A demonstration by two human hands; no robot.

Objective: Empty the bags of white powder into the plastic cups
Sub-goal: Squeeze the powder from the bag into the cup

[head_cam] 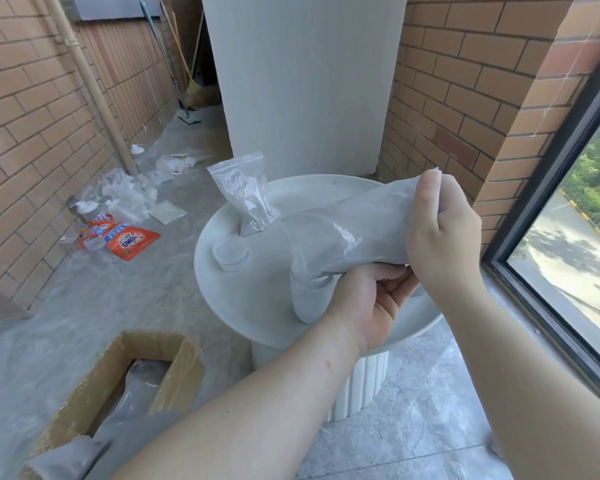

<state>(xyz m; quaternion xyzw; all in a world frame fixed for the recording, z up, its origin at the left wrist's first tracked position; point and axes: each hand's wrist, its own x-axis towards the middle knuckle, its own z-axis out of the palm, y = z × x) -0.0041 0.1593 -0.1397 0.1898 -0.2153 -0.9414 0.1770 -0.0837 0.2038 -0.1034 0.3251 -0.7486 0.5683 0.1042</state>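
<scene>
Mid-pour, centre of frame: the bag (343,233) lies slanted, its mouth down in the cup (309,303) that stands on the counter (257,299), its closed end up toward the right. My left hand (371,299) has its fingers curled round the bag's neck just beside the cup rim; can't tell if they also touch the cup. My right hand (444,237) has its fingers clenched on the bag's far end, thumb on top, holding it higher than the mouth.

To do this well, I reckon: keep the neck squeezed narrow & centred over the rim so nothing lands on the counter. Raise the right end slowly, not in one go. The powder looks bunched in the lower half & could drop in a lump, puff up or overfill. Cup looks fairly full already, tho hard to judge thru the cloudy wall. Small shakes w/ the right hand shd loosen what clings to the plastic. Cup is tall & narrow, prob tips easily, so no sideways pull at the neck.

Left to do: 2nd bag (243,195), zip looks closed, stands upper centre of frame on the counter's far side, w/ a low clear cup (231,252) near it, just left of centre
</scene>
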